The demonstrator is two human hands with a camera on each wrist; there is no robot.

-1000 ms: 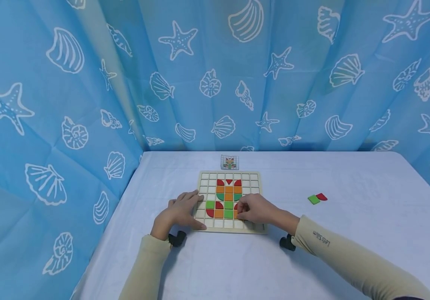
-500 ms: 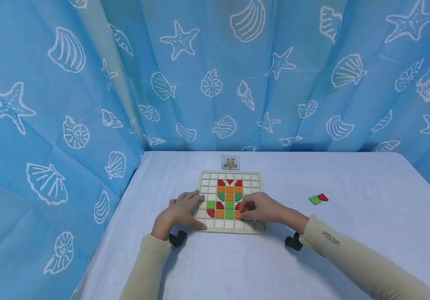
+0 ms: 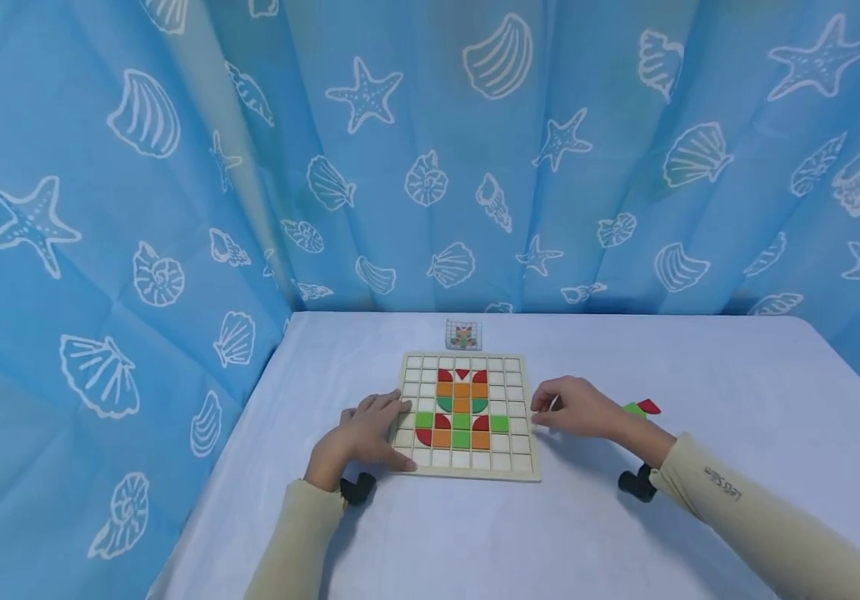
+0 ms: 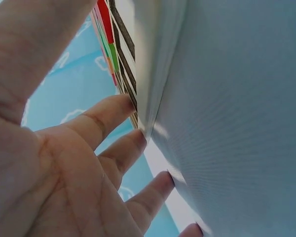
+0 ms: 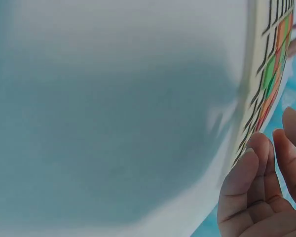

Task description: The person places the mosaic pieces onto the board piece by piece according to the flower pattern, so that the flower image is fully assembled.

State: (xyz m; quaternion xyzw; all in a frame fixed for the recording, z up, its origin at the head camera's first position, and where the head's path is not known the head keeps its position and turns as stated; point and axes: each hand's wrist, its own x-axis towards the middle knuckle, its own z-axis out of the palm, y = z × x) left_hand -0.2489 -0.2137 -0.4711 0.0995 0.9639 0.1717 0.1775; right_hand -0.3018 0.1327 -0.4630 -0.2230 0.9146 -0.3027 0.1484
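Observation:
A pale square board [image 3: 475, 475] with a grid of recesses lies on the table, bearing red, orange, green and teal tiles in a tulip-like pattern. My left hand [image 3: 364, 433] rests at its left side, fingers spread, with fingertips on the board's edge and the cloth in the left wrist view. Just off the right edge hovers my right hand [image 3: 576, 407]; its fingers are loosely bent, thumb apart, nothing between them. Nearest to it on the board is a green square tile [image 3: 499, 424]. Two loose tiles, one green [image 3: 634, 409] and one red [image 3: 649, 407], lie beyond my right wrist, the green one partly hidden.
A small pattern card [image 3: 463, 334] lies behind the board. White cloth [image 3: 760, 400] covers the table, and blue curtains [image 3: 415, 108] with shell prints stand at the back and left. Black wrist mounts [image 3: 637, 483] hang below my wrists.
My right hand has lifted off the board's lower right tiles and moved right, past the edge. The green square tile there now shows. My left hand stays in place.

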